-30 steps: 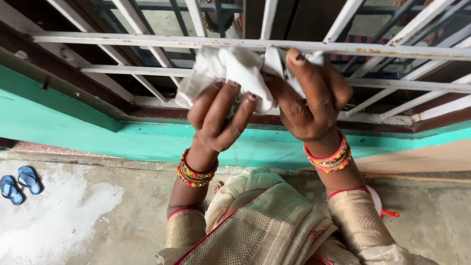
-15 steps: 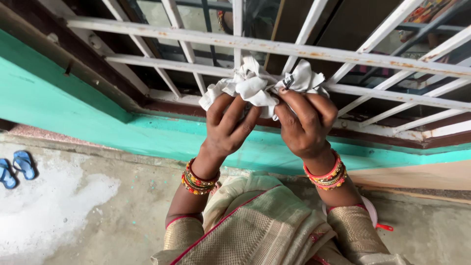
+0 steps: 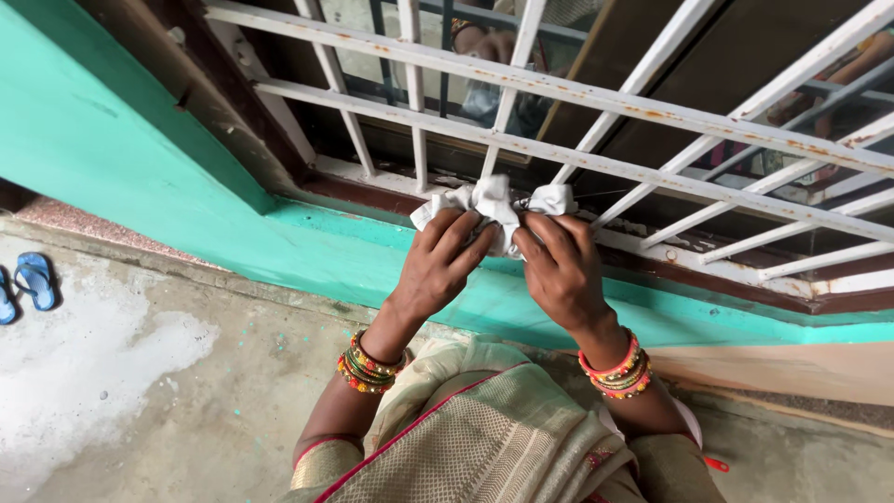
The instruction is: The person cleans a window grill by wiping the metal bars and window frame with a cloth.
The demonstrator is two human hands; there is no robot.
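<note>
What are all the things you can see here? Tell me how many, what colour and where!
cloth: one, white, crumpled, against the lower part of the window grille
window grille: one, white bars with rust spots, across the top of the picture
wall ledge: one, turquoise, below the window
window frame: one, dark brown, around the grille
sandals: a pair, blue, on the floor at the far left
floor: one, grey with a pale patch, lower left
garment: one, beige with a red edge, bottom centre
bangles: two stacks, red, orange and green, one on each wrist
left hand: one, gripping the cloth
right hand: one, gripping the cloth
</note>
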